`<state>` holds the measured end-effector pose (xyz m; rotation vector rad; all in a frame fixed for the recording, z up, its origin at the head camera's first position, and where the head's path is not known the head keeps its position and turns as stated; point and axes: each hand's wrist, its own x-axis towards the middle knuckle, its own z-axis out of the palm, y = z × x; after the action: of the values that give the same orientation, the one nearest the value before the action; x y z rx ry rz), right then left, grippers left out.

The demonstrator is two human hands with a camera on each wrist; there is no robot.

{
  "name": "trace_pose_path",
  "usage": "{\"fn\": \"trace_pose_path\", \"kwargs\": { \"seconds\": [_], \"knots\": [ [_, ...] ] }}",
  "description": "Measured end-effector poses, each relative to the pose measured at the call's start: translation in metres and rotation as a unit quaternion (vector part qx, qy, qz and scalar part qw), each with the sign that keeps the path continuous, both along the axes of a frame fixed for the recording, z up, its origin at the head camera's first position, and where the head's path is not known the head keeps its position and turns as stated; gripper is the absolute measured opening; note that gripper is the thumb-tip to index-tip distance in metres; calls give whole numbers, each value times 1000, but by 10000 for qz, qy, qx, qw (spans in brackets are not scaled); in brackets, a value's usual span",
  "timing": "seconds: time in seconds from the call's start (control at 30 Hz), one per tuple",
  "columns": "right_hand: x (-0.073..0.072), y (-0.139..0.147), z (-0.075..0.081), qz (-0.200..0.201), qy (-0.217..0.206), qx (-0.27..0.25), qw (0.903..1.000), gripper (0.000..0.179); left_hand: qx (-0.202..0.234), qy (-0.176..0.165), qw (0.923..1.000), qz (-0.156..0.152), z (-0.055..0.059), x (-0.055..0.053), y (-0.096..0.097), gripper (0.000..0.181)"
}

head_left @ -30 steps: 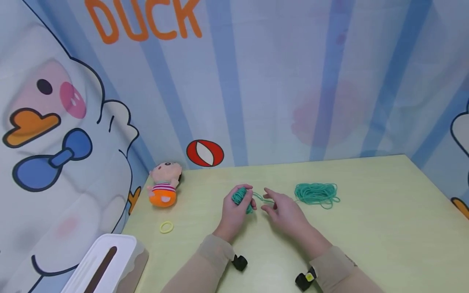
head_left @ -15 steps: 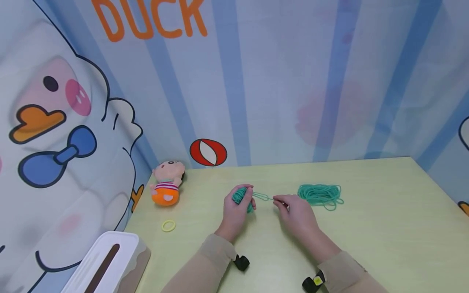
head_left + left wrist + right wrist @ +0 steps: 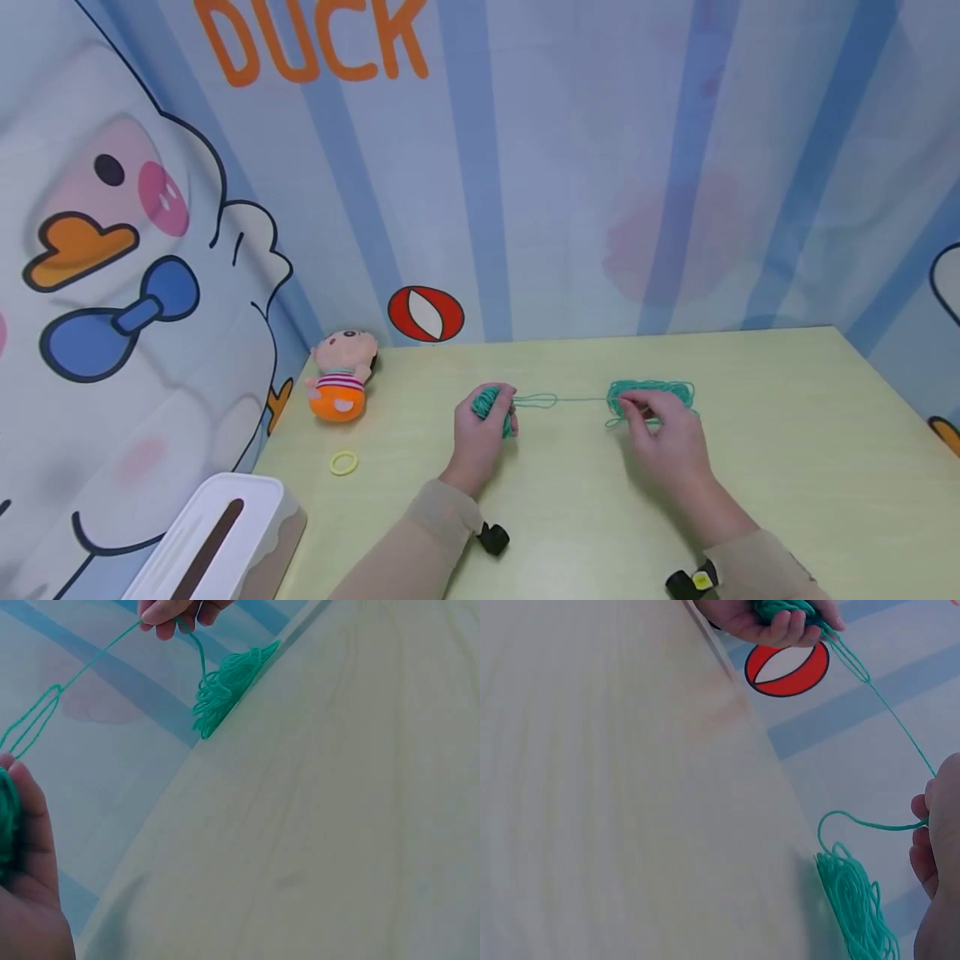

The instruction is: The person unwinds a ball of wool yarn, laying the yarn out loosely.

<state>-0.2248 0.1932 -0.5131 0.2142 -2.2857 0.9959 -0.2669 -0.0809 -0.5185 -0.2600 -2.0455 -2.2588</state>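
Green strand point(image 3: 581, 399) stretched straight sideways, left hand point(image 3: 477, 433) gripping yarn bundle point(image 3: 486, 402), right hand point(image 3: 671, 435) pinching strand

In the head view the left hand point(image 3: 480, 429) covers part of the wound green yarn point(image 3: 486, 403), and the right hand point(image 3: 670, 437) hides much of the green skein point(image 3: 651, 386) — plus the bit of strand point(image 3: 585, 399) between its fingertips. The left wrist view crops the wound yarn at its left edge; the right wrist view cuts off the right hand at the right and the skein below. The white slotted box point(image 3: 243, 537) runs out of the head view's bottom — the orange lettering point(image 3: 382, 37) loses its tops.
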Motion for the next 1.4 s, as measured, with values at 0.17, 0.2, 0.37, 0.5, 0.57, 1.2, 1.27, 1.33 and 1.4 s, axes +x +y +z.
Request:
{"fn": "trace_pose_path", "kwargs": {
  "seconds": [0.17,0.2,0.37,0.5,0.57,1.2,1.27,1.33,1.4],
  "knots": [
    [1,18,1,-183,-145,-446,9987,9,-88,-96,9998,138,-3,-2,-1,46],
    [2,21,1,-210,-202,-481,9984,10,-121,-96,9998,160,-4,-2,-1,47],
    [10,38,0,-316,-405,-548,9972,12,-166,-59,9995,270,-4,-3,-1,50],
    [16,55,-3,-518,-507,-567,9958,14,-79,-31,9995,290,-2,-3,-1,47],
    [18,64,-5,-639,-602,-475,9950,15,-22,-30,9996,286,-2,-2,-1,46],
    [19,88,-8,-1101,-1947,528,9732,25,6,59,9997,237,-2,-1,2,26],
    [18,79,-7,-1064,-1616,356,9805,24,-24,77,9998,206,-2,-2,2,26],
    [17,66,-6,-952,-1101,152,9892,22,-45,100,9997,198,-3,-2,2,26],
    [14,52,-6,-703,-493,-47,9963,19,-61,115,9997,186,-4,-2,3,26]
  ]
}}
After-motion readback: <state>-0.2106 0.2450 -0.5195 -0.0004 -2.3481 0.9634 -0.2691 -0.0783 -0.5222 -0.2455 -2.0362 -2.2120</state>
